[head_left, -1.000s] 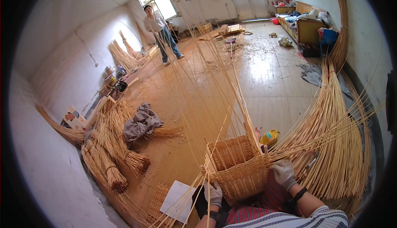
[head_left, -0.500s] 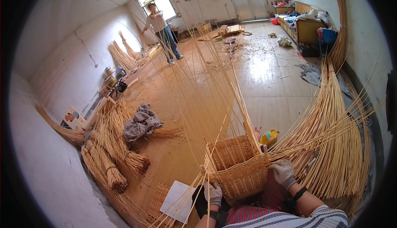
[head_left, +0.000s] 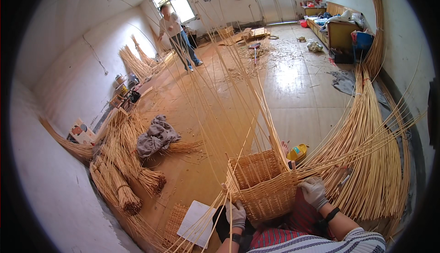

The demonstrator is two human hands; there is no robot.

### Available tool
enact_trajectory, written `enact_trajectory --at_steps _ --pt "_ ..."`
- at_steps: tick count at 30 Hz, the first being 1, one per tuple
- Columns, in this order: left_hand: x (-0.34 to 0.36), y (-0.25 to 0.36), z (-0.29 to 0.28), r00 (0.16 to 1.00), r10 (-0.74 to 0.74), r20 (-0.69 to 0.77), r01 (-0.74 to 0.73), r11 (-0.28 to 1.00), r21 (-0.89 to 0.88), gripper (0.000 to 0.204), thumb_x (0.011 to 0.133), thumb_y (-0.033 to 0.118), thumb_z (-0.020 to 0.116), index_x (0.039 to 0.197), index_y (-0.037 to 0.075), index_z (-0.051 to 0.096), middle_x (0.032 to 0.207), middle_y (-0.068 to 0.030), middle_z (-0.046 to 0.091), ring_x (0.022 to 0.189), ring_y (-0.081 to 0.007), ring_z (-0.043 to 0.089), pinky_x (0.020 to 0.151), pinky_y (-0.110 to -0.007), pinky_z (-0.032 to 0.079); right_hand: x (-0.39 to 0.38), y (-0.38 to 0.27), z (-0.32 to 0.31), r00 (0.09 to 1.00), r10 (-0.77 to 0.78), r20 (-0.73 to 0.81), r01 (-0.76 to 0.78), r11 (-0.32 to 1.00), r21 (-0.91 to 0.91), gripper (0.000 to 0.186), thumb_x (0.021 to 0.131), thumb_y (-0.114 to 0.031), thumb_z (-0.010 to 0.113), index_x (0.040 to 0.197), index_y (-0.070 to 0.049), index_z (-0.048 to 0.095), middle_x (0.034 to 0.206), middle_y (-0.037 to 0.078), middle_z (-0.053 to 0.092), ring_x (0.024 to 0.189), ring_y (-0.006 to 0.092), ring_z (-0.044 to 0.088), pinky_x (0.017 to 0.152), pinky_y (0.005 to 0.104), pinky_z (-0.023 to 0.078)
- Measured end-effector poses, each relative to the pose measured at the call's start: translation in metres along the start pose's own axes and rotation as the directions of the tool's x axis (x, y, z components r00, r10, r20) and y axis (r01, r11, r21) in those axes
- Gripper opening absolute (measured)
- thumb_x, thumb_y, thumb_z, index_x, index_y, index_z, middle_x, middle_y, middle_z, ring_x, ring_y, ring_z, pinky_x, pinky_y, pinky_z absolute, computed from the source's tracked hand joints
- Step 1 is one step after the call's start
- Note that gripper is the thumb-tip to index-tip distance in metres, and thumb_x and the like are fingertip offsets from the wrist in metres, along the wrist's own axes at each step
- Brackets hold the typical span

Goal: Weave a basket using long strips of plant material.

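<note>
A half-woven wicker basket (head_left: 266, 198) rests in front of my body, its long uncut canes (head_left: 268, 111) rising from the walls and others spreading out left and right. My left hand (head_left: 236, 214), in a pale glove, grips the basket at its lower left corner. Also gloved, my right hand (head_left: 314, 192) is closed at the basket's right corner, just under the canes running off to the right. The fingertips of both hands are partly hidden against the weave.
A big fan of loose canes (head_left: 366, 161) lies to the right. Bundled canes (head_left: 123, 179) and a grey cloth (head_left: 158, 136) lie left. A white sheet (head_left: 197, 223), a woven panel (head_left: 175, 225) and a yellow slipper (head_left: 298, 152) are nearby. A person (head_left: 176, 37) stands far off.
The person at the back has shifted the upper body slightly left and lowered an arm. My hands and the basket stay in practically the same place.
</note>
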State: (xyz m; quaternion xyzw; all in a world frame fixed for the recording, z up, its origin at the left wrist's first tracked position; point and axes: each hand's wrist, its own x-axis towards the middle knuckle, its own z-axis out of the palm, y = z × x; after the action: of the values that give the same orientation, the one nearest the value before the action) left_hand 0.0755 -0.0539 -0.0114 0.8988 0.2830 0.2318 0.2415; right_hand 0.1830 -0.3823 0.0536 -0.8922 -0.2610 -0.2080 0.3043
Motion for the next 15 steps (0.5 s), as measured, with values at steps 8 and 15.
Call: enact_trajectory --at_steps 8,15 --pt "0.0 0.004 -0.002 0.999 -0.043 0.023 0.042 0.999 0.015 0.07 0.1 0.034 0.059 0.153 -0.001 0.03 0.101 -0.0358 0.068 0.088 -0.0528 0.066 0.071 -0.054 0.053 -0.003 0.002 0.001 0.999 0.032 0.032 -0.031 0.999 -0.014 0.012 0.08 -0.012 0.069 0.087 -0.019 0.076 0.087 0.003 0.072 0.087 0.0284 0.065 0.08 0.0445 0.048" --pt "-0.001 -0.004 0.005 0.999 0.011 -0.044 -0.011 1.0 0.012 0.068 0.1 0.033 0.059 0.152 0.0 0.031 0.101 -0.0363 0.067 0.088 -0.0528 0.066 0.07 -0.055 0.053 -0.001 0.001 0.002 1.0 0.008 0.004 -0.008 1.0 -0.011 0.012 0.079 -0.012 0.069 0.086 -0.019 0.076 0.086 0.002 0.071 0.087 0.0278 0.065 0.08 0.0445 0.048"
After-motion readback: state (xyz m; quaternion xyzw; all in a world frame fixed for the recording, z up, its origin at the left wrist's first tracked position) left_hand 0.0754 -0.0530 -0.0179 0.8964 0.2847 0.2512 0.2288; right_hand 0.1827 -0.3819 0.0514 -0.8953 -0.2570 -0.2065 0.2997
